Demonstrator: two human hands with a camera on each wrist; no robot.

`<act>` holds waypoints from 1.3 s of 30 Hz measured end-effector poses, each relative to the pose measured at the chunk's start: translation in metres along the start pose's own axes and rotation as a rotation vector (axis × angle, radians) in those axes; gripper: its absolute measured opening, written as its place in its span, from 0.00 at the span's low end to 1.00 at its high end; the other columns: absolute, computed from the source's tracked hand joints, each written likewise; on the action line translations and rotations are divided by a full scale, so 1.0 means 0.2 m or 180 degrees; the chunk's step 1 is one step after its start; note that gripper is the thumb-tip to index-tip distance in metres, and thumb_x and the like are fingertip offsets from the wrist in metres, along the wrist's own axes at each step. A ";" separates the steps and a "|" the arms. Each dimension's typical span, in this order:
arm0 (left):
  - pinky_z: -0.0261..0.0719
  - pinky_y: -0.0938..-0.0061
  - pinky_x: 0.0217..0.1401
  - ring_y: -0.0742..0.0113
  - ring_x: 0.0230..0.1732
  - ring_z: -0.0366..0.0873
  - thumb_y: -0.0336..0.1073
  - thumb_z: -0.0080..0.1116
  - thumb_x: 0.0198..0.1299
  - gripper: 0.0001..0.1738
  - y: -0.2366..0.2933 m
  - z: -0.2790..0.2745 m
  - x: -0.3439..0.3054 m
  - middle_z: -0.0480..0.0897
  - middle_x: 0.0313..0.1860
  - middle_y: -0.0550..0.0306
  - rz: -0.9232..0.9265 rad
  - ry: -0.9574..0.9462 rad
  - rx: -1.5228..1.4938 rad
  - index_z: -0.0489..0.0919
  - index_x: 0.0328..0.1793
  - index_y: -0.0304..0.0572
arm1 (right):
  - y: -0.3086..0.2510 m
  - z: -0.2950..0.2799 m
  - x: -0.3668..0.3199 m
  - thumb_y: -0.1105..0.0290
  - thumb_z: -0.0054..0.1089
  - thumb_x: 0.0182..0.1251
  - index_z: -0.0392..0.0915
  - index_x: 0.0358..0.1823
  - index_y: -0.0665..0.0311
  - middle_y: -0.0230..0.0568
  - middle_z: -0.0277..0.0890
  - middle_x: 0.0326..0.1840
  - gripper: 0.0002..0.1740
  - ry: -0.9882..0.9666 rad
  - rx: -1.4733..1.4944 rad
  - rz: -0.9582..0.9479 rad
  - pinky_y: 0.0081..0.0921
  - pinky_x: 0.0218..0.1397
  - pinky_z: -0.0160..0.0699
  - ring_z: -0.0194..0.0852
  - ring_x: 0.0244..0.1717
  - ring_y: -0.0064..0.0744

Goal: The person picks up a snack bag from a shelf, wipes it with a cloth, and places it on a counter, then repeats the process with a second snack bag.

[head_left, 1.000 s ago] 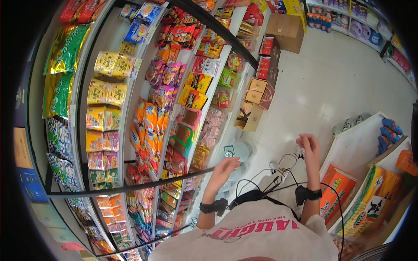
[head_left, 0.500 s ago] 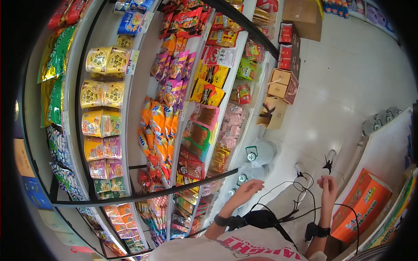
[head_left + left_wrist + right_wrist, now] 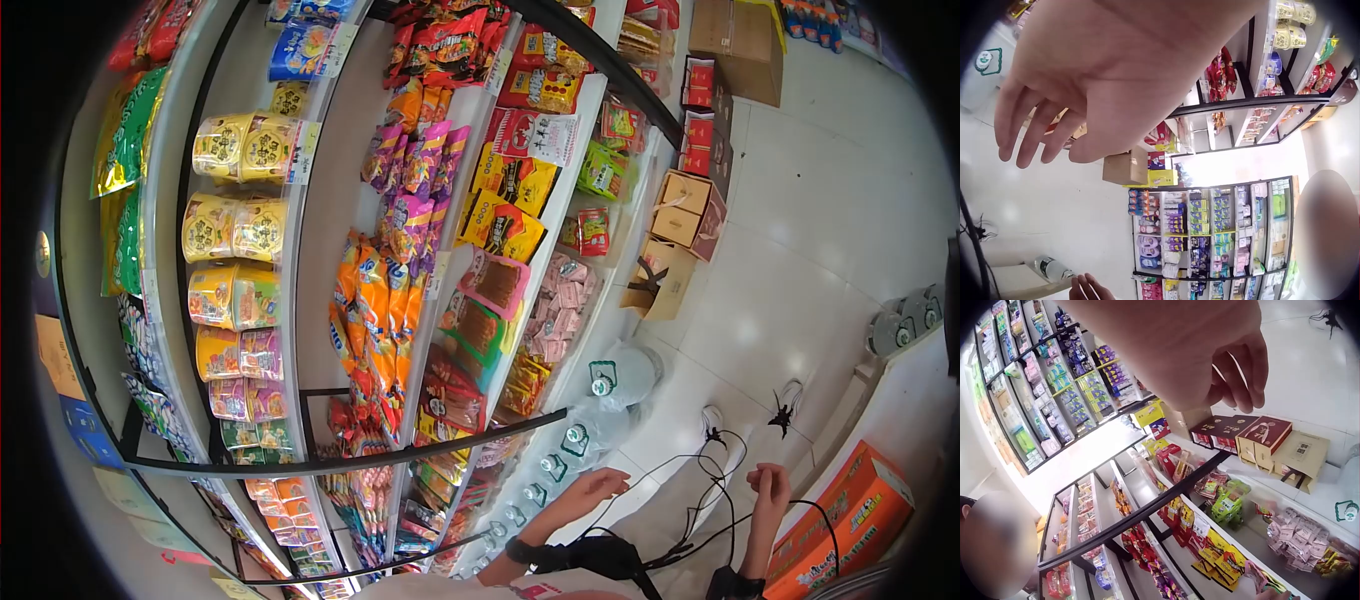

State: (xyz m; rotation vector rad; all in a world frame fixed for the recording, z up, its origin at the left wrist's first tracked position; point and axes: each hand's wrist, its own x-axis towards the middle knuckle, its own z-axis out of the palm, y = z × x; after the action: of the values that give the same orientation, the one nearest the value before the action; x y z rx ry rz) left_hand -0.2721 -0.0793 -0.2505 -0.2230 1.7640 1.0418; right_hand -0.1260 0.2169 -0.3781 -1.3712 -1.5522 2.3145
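Observation:
My left hand [image 3: 592, 492] hangs in front of the body beside the snack shelves, its fingers loosely extended and nothing in its grasp. The left wrist view shows its palm side [image 3: 1104, 75] with the fingers apart. Nearest to it are large clear water jugs [image 3: 610, 375] lined up on the floor along the shelf foot. My right hand [image 3: 768, 488] is held over the aisle, fingers loosely bent and holding nothing; its thumb and fingers [image 3: 1241, 375] show in the right wrist view. Dark cables [image 3: 690, 530] hang between the two hands.
Tall shelves to the left carry orange snack bags [image 3: 375, 310], cup packs [image 3: 240, 225] and yellow packets [image 3: 505, 225]. Gift boxes [image 3: 690, 210] and a cardboard carton [image 3: 740, 50] stand along the aisle. At right are an orange box [image 3: 845, 515] and bottles [image 3: 905, 320]. A dark rail [image 3: 350, 462] crosses the shelf front.
The head view has shifted, so the shelves' snacks and floor boxes sit further right and both hands appear lower. More water jugs have come into sight. Both hands stay without anything in them.

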 end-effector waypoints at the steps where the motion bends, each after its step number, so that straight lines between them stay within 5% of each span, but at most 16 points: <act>1: 0.76 0.71 0.63 0.68 0.60 0.79 0.45 0.47 0.78 0.22 0.00 0.00 0.01 0.83 0.56 0.55 -0.0010 -0.0032 0.0027 0.75 0.67 0.37 | 0.01 0.01 0.01 0.67 0.49 0.79 0.77 0.44 0.67 0.35 0.78 0.34 0.10 -0.0023 -0.0011 0.0030 0.21 0.44 0.72 0.77 0.38 0.23; 19: 0.76 0.71 0.64 0.69 0.58 0.79 0.47 0.46 0.79 0.23 -0.13 0.02 0.09 0.82 0.56 0.55 -0.0337 -0.0056 -0.0325 0.75 0.68 0.37 | 0.03 0.00 0.10 0.68 0.47 0.79 0.75 0.44 0.67 0.36 0.77 0.33 0.10 -0.0104 -0.0332 0.0210 0.23 0.44 0.73 0.77 0.37 0.24; 27: 0.77 0.71 0.62 0.69 0.57 0.79 0.48 0.45 0.79 0.24 -0.31 0.00 0.16 0.82 0.55 0.55 -0.0455 -0.0119 -0.0178 0.75 0.68 0.37 | 0.27 -0.12 0.17 0.66 0.49 0.79 0.75 0.44 0.67 0.35 0.77 0.31 0.11 0.0005 -0.0454 0.0132 0.22 0.41 0.74 0.75 0.34 0.24; 30: 0.76 0.72 0.63 0.69 0.58 0.79 0.49 0.44 0.79 0.25 -0.32 0.02 0.18 0.82 0.55 0.56 -0.0637 -0.0119 -0.0188 0.75 0.68 0.38 | 0.30 -0.16 0.19 0.63 0.53 0.79 0.76 0.57 0.74 0.52 0.80 0.50 0.19 -0.0303 -0.0404 0.0527 0.34 0.59 0.80 0.82 0.51 0.40; 39: 0.74 0.71 0.60 0.68 0.60 0.77 0.55 0.45 0.77 0.27 -0.44 0.05 0.19 0.80 0.58 0.58 -0.0791 -0.0190 -0.0402 0.74 0.69 0.44 | 0.24 -0.13 0.19 0.60 0.49 0.81 0.75 0.57 0.76 0.53 0.80 0.51 0.22 -0.0456 -0.0782 0.0661 0.33 0.60 0.79 0.81 0.52 0.41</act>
State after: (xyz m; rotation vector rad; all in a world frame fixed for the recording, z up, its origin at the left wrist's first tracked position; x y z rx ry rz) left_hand -0.2318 -0.1130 -0.3303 -0.4728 1.5725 0.9692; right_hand -0.1115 0.2305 -0.4428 -1.5146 -1.8741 2.4559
